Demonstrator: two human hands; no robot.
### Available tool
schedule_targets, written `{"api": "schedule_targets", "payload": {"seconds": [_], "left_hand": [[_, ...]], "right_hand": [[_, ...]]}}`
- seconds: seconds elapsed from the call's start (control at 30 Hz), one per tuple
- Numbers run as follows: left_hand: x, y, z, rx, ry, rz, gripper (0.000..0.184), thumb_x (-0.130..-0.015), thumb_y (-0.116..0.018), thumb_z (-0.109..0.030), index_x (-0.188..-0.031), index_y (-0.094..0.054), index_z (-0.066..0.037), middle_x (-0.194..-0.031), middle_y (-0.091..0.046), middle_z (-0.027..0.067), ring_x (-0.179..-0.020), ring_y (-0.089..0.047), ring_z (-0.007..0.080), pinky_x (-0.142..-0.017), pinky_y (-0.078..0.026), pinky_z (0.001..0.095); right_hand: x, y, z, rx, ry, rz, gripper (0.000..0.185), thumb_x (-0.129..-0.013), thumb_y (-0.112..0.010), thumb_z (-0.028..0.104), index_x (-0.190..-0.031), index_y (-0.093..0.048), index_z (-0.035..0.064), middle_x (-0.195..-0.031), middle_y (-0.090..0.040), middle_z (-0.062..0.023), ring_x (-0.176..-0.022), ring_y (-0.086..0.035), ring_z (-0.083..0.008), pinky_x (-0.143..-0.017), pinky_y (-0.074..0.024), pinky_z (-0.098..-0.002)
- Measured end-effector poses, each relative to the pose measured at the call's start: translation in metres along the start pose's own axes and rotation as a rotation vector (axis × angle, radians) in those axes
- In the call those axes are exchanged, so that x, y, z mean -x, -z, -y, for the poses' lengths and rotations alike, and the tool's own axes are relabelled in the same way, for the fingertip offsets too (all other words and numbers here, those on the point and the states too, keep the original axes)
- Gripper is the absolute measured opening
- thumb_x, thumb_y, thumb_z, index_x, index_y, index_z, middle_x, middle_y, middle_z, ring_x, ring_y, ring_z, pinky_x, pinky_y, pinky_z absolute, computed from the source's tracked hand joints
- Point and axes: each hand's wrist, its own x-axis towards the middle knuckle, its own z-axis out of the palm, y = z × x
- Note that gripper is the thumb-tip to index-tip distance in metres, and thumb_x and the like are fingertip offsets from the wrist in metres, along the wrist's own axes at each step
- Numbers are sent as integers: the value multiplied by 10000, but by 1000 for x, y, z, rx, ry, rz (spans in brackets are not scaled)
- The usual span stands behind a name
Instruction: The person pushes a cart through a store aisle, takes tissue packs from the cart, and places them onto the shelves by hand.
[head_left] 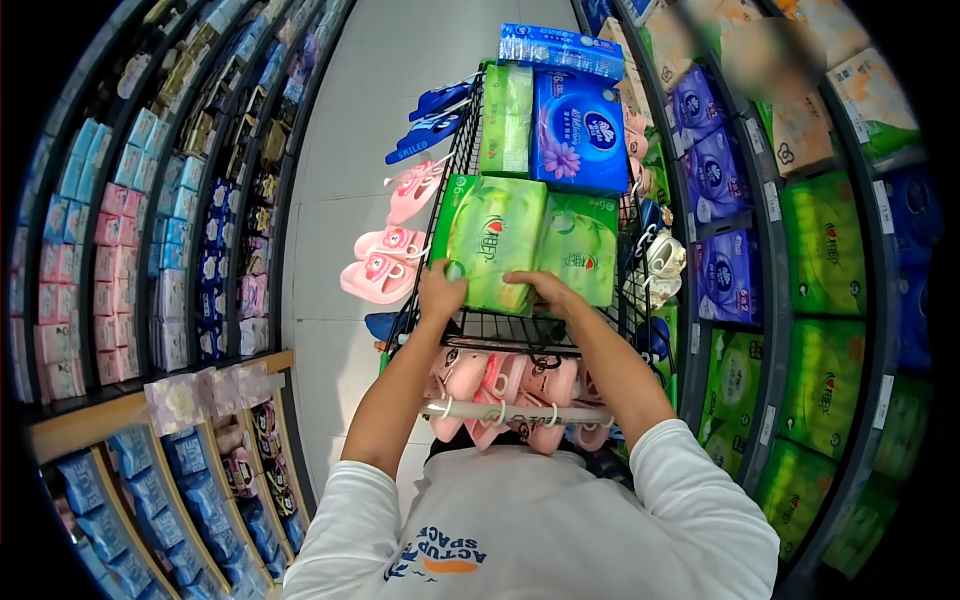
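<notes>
My left hand [441, 290] grips the near left corner of a green tissue pack [492, 235]. On the same pack's near right corner, my right hand [545, 291] has its thumb and fingers closed. The pack sits tilted at the top of a black wire shopping cart [520, 338], overlapping a second green tissue pack [584, 250] at its right. Farther forward in the cart are a large blue tissue pack [580, 130], a light green pack [505, 110] and a long blue pack [560, 50] across the front.
Pink slippers [385, 265] and blue slippers [428, 128] hang outside the cart's left side. More pink slippers [465, 380] hang near the cart handle [515, 411]. Shelves of small tissue packs [118, 255] line the left; purple packs [722, 270] and green packs [825, 370] fill the right.
</notes>
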Motion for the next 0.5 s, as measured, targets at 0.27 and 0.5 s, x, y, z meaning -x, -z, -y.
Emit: {"api": "schedule_targets", "payload": {"seconds": [0.27, 0.5], "left_hand": [[11, 22, -2, 475, -127, 10, 319, -723, -745, -224, -909, -656, 20, -782, -630, 89, -717, -577, 168, -664, -456, 295], [47, 65, -52, 722, 47, 280, 481, -873, -637, -354, -1238, -535, -57, -1054, -593, 25, -889, -569, 142, -749, -461, 271]], "right_hand": [[47, 1, 8, -593, 231, 22, 507, -776, -718, 196, -1159, -537, -83, -1060, -628, -169, -904, -655, -240, -760, -556, -325], [136, 19, 22, -429, 449, -136, 498, -770, -713, 210, -1155, -561, -68, -1052, -639, -147, -889, -646, -216, -766, -518, -303]]}}
